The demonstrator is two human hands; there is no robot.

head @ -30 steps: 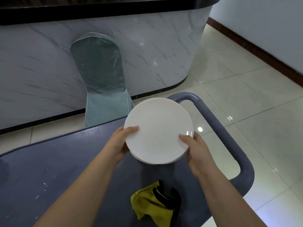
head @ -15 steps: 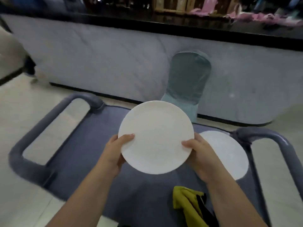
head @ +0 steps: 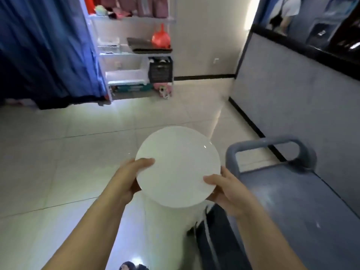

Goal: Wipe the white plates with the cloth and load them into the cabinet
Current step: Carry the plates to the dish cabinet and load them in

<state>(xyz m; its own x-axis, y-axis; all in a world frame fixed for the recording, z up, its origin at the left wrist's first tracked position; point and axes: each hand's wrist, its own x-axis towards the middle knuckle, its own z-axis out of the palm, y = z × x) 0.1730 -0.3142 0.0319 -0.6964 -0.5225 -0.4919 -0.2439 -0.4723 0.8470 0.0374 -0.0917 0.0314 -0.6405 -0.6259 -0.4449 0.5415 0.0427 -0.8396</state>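
Tiled floor point(head: 58, 152) is spreading below. Left hand point(head: 128, 176) and right hand point(head: 228, 191) are gripping the white plate point(head: 178, 166) at opposite rims. Keeping it level is looking wise.

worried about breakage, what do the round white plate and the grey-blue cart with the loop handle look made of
Round white plate: probably glazed ceramic, smooth and glossy, with a small bright glint near its far rim; melamine cannot be ruled out.
Grey-blue cart with the loop handle: likely moulded plastic, satin finish, rounded one-piece corners and a soft sheen on top.
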